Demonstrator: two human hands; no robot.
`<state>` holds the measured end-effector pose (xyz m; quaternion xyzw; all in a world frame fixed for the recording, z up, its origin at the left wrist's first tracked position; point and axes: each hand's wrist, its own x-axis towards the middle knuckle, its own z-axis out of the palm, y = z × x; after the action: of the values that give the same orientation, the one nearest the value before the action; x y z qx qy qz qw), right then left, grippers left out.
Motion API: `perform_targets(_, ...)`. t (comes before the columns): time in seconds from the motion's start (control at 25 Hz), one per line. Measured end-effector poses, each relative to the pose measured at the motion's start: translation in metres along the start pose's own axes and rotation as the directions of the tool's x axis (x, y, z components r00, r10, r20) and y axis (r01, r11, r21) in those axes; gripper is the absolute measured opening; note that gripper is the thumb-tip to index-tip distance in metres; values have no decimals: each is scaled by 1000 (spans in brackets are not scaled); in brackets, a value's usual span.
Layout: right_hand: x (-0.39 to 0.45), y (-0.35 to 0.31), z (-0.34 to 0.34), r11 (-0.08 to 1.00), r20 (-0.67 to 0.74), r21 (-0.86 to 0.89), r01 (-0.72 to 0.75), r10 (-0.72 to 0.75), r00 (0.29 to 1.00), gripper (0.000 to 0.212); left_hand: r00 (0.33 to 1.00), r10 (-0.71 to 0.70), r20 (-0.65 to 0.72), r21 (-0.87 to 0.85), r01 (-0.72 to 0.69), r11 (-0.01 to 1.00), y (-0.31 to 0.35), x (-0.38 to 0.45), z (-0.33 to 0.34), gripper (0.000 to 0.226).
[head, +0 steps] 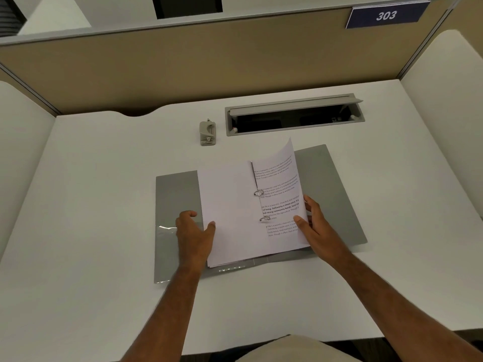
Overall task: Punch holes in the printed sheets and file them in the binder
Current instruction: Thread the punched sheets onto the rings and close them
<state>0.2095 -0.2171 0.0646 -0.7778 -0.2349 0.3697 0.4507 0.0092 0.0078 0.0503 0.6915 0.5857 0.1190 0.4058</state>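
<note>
I can't read the print on the printed sheets (279, 202); it is too small and blurred. They cover the middle of the binder (175, 194), so I see only parts of its two rings. My right hand (313, 223) has its fingertips tucked behind the lifted page. The inside of the cable tray (292, 114) is too dark to make out.
</note>
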Motion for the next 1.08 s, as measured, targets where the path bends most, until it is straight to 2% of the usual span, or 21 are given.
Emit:
perform_targets(0.12, 0, 0, -2, 1000, -2, 0, -8, 8, 1000, 61, 988, 121, 95, -85, -113, 990, 23, -13, 15, 32)
perform_targets(0.24, -2, -7, -2, 1000, -6, -6, 11, -11, 1000, 61, 958, 144, 249, -222, -89, 971, 59, -28, 35, 18)
perform_targets(0.44, -5, -21, 3, 997, -30, -24, 74, -75, 997, 65, 857, 209, 471, -183, -137, 974, 116, -53, 67, 43)
perform_targets(0.52, -5, -26, 5, 991, -47, -82, 109, -113, 992, 66, 850, 212, 483, -146, -160, 976, 131, -56, 74, 46)
perform_targets(0.68, -8, -38, 10, 984, -52, -105, 142, -148, 988, 67, 866, 236, 440, -105, -211, 972, 145, -55, 76, 26)
perform_targets(0.84, -12, -44, 15, 977, 10, -146, 157, -157, 988, 79, 879, 246, 409, -172, -190, 966, 143, -51, 62, 24)
perform_targets(0.96, -16, -42, 17, 979, 88, -112, 168, -159, 983, 78, 905, 241, 351, -201, -179, 963, 132, -44, 43, 10)
perform_targets(1.08, -16, -37, 21, 986, 102, -80, 147, -138, 985, 75, 932, 173, 318, -241, -97, 966, 111, -35, 23, 11)
